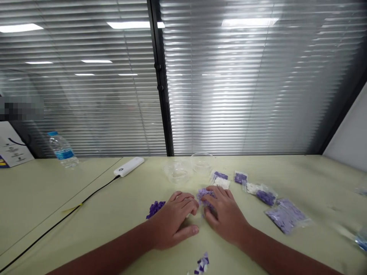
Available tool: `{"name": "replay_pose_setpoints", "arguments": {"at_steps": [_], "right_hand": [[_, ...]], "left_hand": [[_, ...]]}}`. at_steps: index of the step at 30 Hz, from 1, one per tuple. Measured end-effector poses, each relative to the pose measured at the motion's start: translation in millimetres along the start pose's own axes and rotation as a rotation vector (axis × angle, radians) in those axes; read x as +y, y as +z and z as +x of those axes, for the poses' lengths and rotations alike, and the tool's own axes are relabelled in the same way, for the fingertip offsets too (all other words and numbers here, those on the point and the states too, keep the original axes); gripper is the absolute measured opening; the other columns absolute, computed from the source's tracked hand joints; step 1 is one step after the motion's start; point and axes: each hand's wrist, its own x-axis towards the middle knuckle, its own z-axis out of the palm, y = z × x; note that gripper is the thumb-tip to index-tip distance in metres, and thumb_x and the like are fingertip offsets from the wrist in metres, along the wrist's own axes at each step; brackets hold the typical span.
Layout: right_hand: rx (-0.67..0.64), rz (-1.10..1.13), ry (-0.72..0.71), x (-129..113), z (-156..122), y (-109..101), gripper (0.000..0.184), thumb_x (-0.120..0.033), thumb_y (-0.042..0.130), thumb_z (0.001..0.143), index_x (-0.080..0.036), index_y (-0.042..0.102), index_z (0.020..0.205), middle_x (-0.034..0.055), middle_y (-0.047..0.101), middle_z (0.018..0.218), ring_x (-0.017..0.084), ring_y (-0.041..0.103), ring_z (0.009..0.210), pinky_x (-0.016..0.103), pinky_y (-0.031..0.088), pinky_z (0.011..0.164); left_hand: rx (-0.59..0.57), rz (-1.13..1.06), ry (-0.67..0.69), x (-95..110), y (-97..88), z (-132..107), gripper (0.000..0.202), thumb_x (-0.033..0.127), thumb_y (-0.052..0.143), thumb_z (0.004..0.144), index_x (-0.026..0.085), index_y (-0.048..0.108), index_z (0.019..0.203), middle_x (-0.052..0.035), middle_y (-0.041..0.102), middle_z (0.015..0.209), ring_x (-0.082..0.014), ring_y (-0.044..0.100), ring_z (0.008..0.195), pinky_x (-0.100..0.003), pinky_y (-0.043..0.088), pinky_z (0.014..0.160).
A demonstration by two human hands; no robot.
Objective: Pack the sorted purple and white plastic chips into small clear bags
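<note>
My left hand (pixel 178 219) rests palm down on the table, fingers loosely bent and thumb held away from them. Beside its wrist lies a pile of dark purple small flat pieces (pixel 155 209), partly covered by that hand. The fingertips of my right hand (pixel 223 211) touch a pile of lavender pieces (pixel 203 194), its thumb and index finger spread apart. Whatever lies under either palm is hidden. Nearer to me is a small scatter of mixed purple and white pieces (pixel 203 263).
Clear plastic containers (pixel 177 172) stand beyond my hands. To the right are small bags of purple and white pieces (pixel 262 193) and a larger lavender bag (pixel 286 215). A white power bank (pixel 129 167) with a black cable (pixel 64 217) and a water bottle (pixel 63 149) are at left.
</note>
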Motion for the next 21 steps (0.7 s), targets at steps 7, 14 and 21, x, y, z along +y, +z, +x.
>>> {"name": "replay_pose_setpoints", "arguments": {"at_steps": [7, 14, 21], "right_hand": [[0.007, -0.002, 0.006, -0.9, 0.5, 0.4, 0.032, -0.015, 0.057, 0.081, -0.023, 0.068, 0.111, 0.0081, 0.059, 0.124, 0.028, 0.049, 0.117, 0.044, 0.034, 0.1], [0.008, 0.008, 0.005, -0.4, -0.2, 0.1, 0.032, -0.012, 0.056, 0.08, -0.024, 0.069, 0.106, 0.0069, 0.058, 0.125, 0.027, 0.049, 0.118, 0.045, 0.033, 0.1], [0.013, 0.037, -0.084, 0.1, 0.0, -1.3, 0.038, -0.008, 0.055, 0.079, -0.026, 0.07, 0.109, 0.0054, 0.057, 0.129, 0.026, 0.049, 0.119, 0.044, 0.034, 0.101]], "left_hand": [[0.08, 0.058, 0.042, -1.4, 3.3, 14.2, 0.012, 0.033, 0.059, 0.091, 0.024, 0.051, 0.092, 0.0024, 0.063, 0.108, -0.0127, 0.05, 0.111, -0.029, 0.033, 0.103], [0.164, 0.08, 0.08, -7.9, 8.8, 21.5, 0.013, 0.033, 0.055, 0.092, 0.023, 0.05, 0.088, 0.0012, 0.061, 0.102, -0.0124, 0.051, 0.103, -0.028, 0.037, 0.096], [0.114, -0.011, -0.025, -5.0, 6.9, 21.6, 0.015, 0.023, 0.063, 0.088, 0.023, 0.048, 0.086, 0.0048, 0.06, 0.108, -0.011, 0.048, 0.109, -0.027, 0.035, 0.1]]}}
